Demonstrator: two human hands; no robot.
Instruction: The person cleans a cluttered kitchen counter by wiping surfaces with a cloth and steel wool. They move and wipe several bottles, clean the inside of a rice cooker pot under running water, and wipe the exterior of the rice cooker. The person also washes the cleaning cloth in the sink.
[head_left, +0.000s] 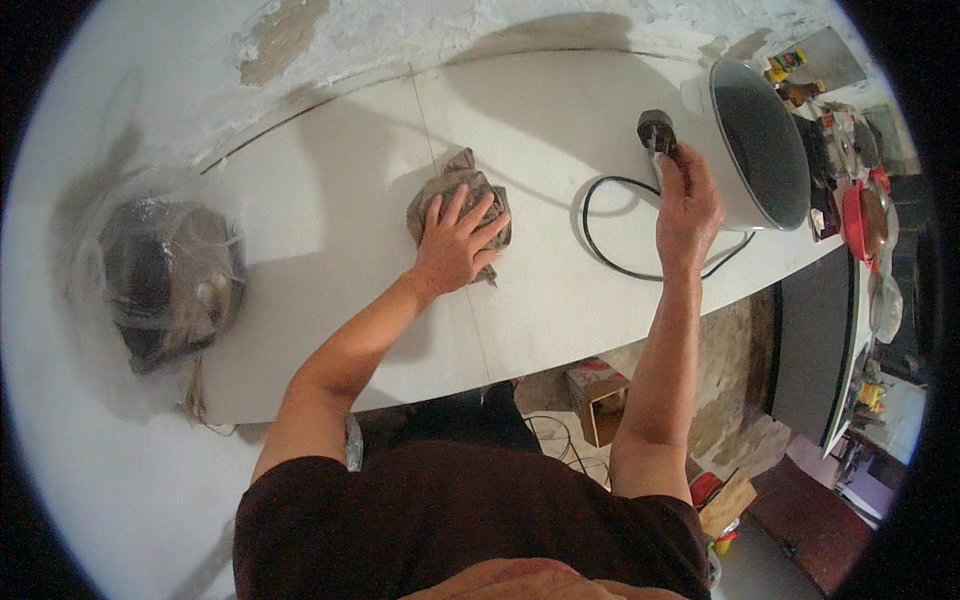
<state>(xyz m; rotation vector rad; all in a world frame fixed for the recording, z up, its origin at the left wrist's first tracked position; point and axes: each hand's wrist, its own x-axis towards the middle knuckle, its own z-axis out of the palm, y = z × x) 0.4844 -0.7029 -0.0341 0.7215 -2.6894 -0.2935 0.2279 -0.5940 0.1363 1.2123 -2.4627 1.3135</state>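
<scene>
My left hand (459, 240) lies flat, fingers spread, on a crumpled brown-grey cloth (459, 174) near the middle of the white counter (352, 277). Off to the right, my right hand (688, 202) grips a small dark object (657, 127), perhaps the plug end of a cord; its exact kind cannot be told. A black cable (589, 225) loops over the counter beside and under my right forearm. Just right of that hand stands a large light-coloured pot or bucket (765, 150) with a dark grey inside.
Clear plastic covers a dark object (169, 277) at the counter's left end. The stained wall (360, 45) borders the far edge. Bottles, a red basin (856, 217) and other kitchen things crowd the right. Below the front edge is an open cardboard box (600, 401).
</scene>
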